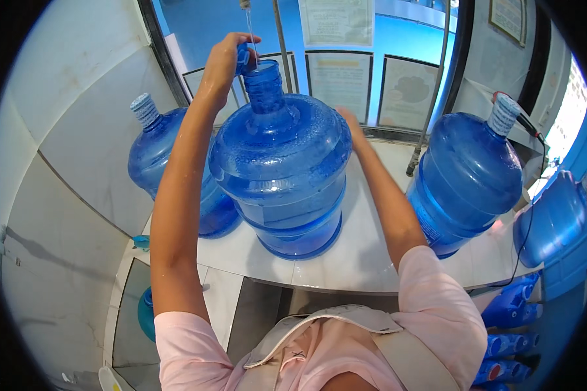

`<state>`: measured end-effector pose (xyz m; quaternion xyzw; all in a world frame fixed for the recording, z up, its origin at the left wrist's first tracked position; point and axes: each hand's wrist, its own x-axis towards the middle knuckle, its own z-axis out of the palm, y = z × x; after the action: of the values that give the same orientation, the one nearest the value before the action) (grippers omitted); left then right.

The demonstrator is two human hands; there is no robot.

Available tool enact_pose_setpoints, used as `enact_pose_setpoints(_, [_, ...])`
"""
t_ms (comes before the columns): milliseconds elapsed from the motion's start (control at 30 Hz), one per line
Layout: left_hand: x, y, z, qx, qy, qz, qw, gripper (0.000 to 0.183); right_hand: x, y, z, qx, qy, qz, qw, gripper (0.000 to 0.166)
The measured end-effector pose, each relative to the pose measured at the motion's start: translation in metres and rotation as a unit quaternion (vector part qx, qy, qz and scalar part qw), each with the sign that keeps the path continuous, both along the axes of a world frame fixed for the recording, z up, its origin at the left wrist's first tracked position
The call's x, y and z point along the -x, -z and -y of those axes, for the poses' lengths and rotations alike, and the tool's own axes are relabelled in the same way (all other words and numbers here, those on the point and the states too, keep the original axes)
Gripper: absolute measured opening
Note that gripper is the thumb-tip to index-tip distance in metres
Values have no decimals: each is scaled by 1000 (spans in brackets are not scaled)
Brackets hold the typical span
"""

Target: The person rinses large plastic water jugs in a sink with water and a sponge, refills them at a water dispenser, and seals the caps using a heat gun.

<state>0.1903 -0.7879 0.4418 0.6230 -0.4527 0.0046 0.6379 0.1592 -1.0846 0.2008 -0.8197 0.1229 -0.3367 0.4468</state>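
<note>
A large blue plastic water jug (pixel 283 161) stands upright in the middle of the white counter, its neck uncapped. Water runs in a thin stream from a nozzle (pixel 245 4) above and falls at the jug's mouth. My left hand (pixel 232 56) is beside that mouth, its fingers around a small blue plastic cap (pixel 242 57). On the far right side of the jug is my right hand (pixel 350 124), blurred and partly hidden behind the jug's shoulder; whether it grips anything does not show. Droplets cover the jug's upper part.
Jugs with wrapped necks stand at left (pixel 161 132) and right (pixel 469 176) on the tiled counter (pixel 362 244). A hanging pipe (pixel 433 88) comes down near the right jug. A black cable (pixel 531 210) crosses the right side. Blue containers (pixel 511 308) sit at lower right.
</note>
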Motion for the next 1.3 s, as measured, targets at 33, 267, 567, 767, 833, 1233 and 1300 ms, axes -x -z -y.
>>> enact_pose_setpoints(33, [-9, 1, -6, -63, -17, 50, 997, 39, -2, -35, -25, -85, -31, 37, 995, 41])
enact_pose_setpoints(267, [11, -11, -9, -297, -52, 287, 909, 36, 32, -217, -130, -128, -356, 151, 913, 47])
enact_pose_setpoints(567, [12, 0, -6, -269, -101, 413, 864, 28, -5, -206, -174, 24, -337, 256, 906, 31])
enact_pose_setpoints(767, [34, 5, -1, -332, -232, 414, 815, 29, -20, -193, -176, 152, -248, 379, 879, 28])
enact_pose_setpoints(833, [40, 2, 22, -278, -170, 400, 856, 32, -17, -199, -148, 266, -158, 360, 880, 27])
enact_pose_setpoints(1233, [-11, 27, -16, -181, -207, 375, 885, 45, 361, 13, -50, 26, -451, -235, 861, 38])
enact_pose_setpoints(1300, [-30, 48, -49, -75, -168, 227, 956, 58, 443, 35, 16, -24, -371, -402, 837, 33])
